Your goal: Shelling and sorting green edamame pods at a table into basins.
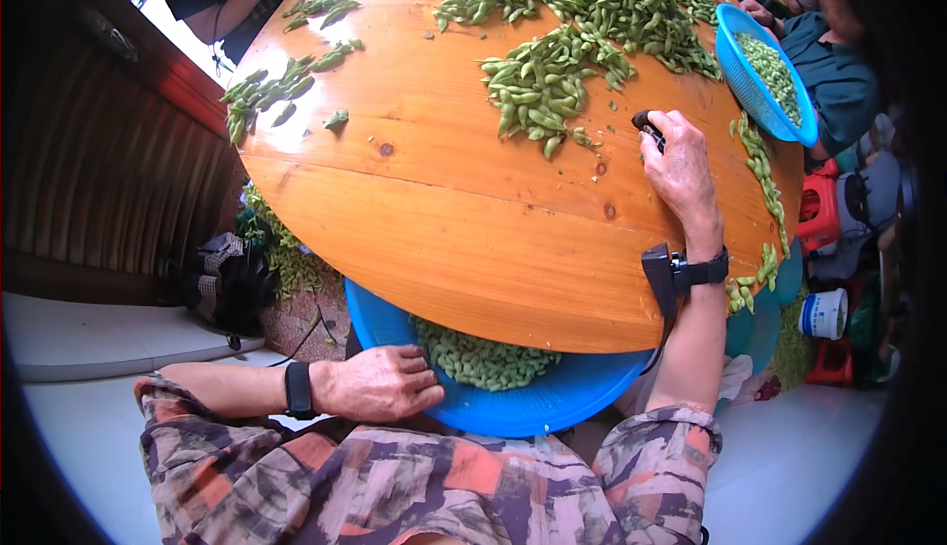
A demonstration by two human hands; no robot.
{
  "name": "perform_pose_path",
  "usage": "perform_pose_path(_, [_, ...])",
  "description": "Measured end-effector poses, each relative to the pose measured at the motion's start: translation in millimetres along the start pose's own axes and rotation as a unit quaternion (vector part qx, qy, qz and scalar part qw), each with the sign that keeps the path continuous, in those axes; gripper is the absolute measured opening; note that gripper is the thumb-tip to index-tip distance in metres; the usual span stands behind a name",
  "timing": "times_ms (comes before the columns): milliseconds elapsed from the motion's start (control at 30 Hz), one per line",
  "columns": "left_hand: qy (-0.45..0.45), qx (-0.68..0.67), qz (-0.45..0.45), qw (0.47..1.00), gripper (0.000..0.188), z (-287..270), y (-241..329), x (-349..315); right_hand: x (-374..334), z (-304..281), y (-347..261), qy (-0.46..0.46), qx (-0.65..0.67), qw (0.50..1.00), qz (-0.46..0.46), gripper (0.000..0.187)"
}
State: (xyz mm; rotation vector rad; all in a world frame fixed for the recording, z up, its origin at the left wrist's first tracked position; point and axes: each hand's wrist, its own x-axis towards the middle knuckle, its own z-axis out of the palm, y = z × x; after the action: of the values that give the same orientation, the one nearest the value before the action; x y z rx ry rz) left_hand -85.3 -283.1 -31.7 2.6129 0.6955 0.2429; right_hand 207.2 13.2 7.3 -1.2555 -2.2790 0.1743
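On the round wooden table (444,219) my right hand (681,165) rests, fingers curled around a small black tool beside the edamame pile (552,72). Nearer, my left hand (380,382) lies with fingers together on the blue basin (552,402), steadying it under the table edge to catch pods.

A home-like or small food-preparation room, probably not a factory. A round wooden table (434,219) carries heaps of green bean pods (582,12); blue plastic basins (552,402), a red stool (819,210) and several seated people surround it on pale flooring.
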Motion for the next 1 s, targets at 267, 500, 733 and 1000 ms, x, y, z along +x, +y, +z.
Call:
perform_pose_path(267, [-0.102, -0.109, 0.055, 0.987, 0.039, -6.3, 23.9, 7.8, -2.4, 2.9, 5.9, 0.010, 0.000, 1.000, -0.004, 0.014])
perform_pose_path(500, [-0.131, -0.445, -0.078, 0.882, 0.040, -97.9, -28.4, 49.2, 0.7, 3.4, 11.5, 0.017, -0.012, 1.000, -0.021, 0.015])
perform_pose_path(733, [0.288, -0.195, -0.383, 0.856, 0.030, -119.3, -137.1, 113.1, 3.9, -0.5, -18.2, 0.044, 0.011, 0.999, 0.005, 0.020])
perform_pose_path(1000, [0.333, -0.078, -0.346, 0.873, 0.016, -101.2, -184.0, 139.5, 30.2, -24.1, -67.4, -0.005, 0.128, 0.992, -0.017, 0.022])
